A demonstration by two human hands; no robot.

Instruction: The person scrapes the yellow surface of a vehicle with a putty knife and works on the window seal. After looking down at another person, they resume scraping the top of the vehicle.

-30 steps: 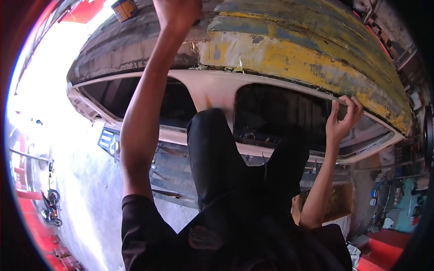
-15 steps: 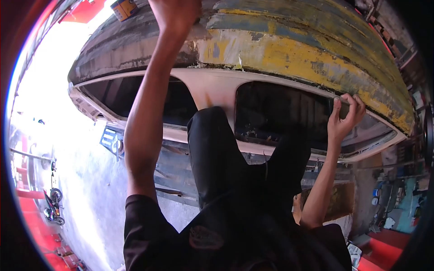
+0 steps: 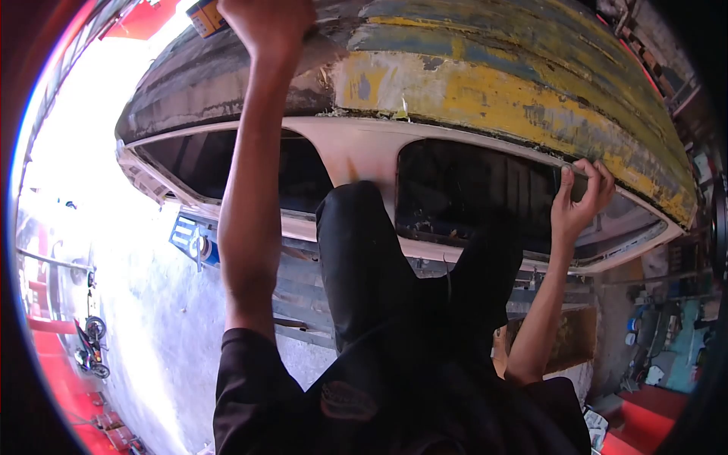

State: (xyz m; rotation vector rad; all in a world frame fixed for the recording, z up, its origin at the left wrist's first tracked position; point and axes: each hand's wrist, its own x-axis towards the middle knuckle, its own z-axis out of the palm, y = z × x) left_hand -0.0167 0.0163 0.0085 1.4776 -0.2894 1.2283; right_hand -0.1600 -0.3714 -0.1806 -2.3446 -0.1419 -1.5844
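My left hand, at the top left of centre, is partly cut off; I cannot tell what it holds. The patchy-painted vehicle roof spans the upper view. My right hand, right of centre, is curled on the pale window frame. I judge sound practice as firm right-hand bracing and even left-hand pressure along the roof's curve.
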